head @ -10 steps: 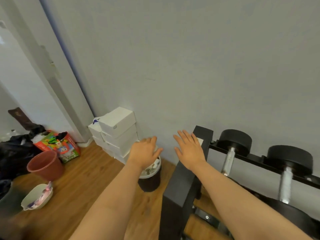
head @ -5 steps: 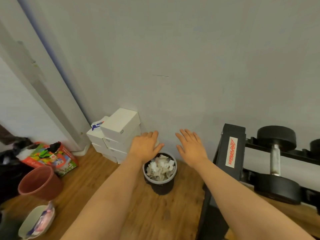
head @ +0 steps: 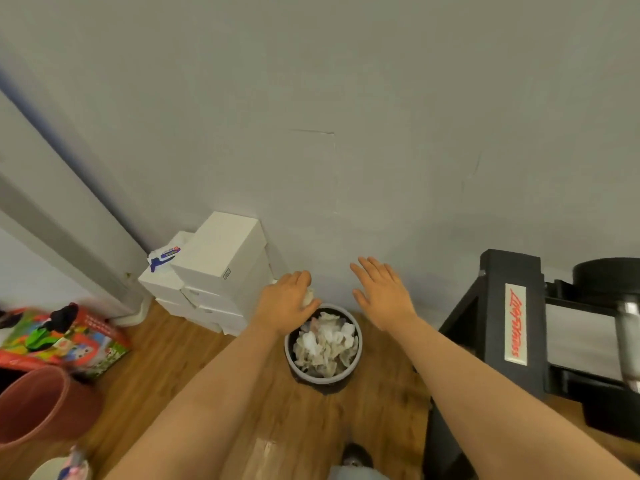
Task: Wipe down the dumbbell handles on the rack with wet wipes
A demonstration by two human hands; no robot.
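Head view: crumpled wipe (head: 308,296) pinched in left hand (head: 284,304) fingers, over bin (head: 322,377).

Soft, even indoor light fills the view, with no glare. The wall (head: 346,81) darkens toward the upper corners. A faint shadow rings the bin (head: 323,375). Wide-angle bending curves the door frame (head: 52,209). The red bucket (head: 38,407) and the dumbbell (head: 627,327) at the edges are smeared with blur.
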